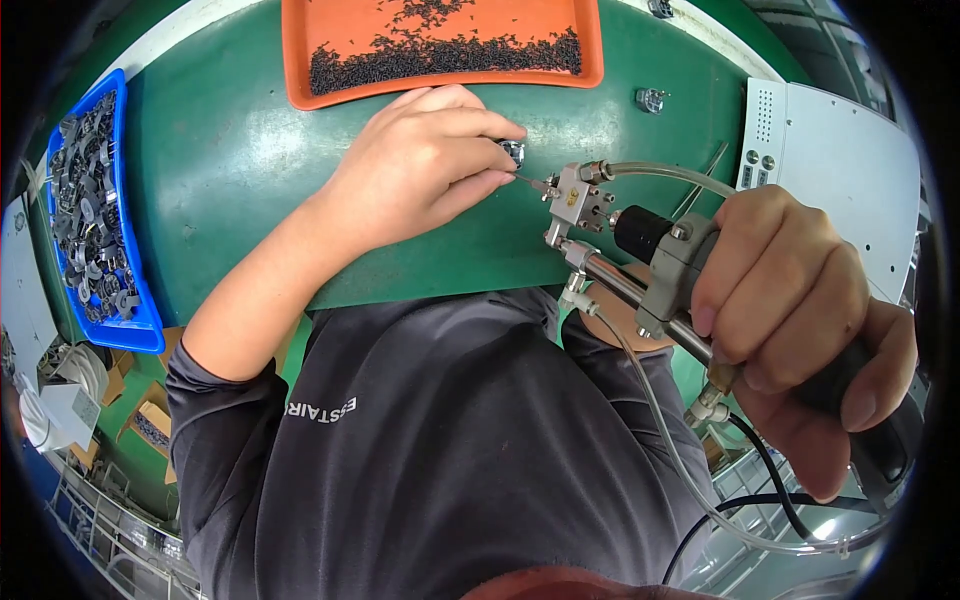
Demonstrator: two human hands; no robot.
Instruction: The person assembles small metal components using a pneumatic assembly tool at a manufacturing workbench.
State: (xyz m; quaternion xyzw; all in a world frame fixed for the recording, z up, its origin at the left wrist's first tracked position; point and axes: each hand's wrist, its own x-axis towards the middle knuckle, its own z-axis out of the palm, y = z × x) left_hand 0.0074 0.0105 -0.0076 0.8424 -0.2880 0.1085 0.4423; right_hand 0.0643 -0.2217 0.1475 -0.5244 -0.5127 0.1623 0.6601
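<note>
A small shiny metal part is pinched in the fingers of the left hand on the green table, and most of it is hidden by the fingers. A long metal screwdriver tool is gripped tight in the closed right hand. Its handle is covered by that hand. Its long body is slanted up and left, and its thin tip is pointed at the part. An orange tray of tiny black screws is cut off at the top.

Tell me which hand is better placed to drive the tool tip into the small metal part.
Right. The right hand grips the screwdriver tool, its tip almost at the small metal part. The left hand pinches that part against the green table.
</note>
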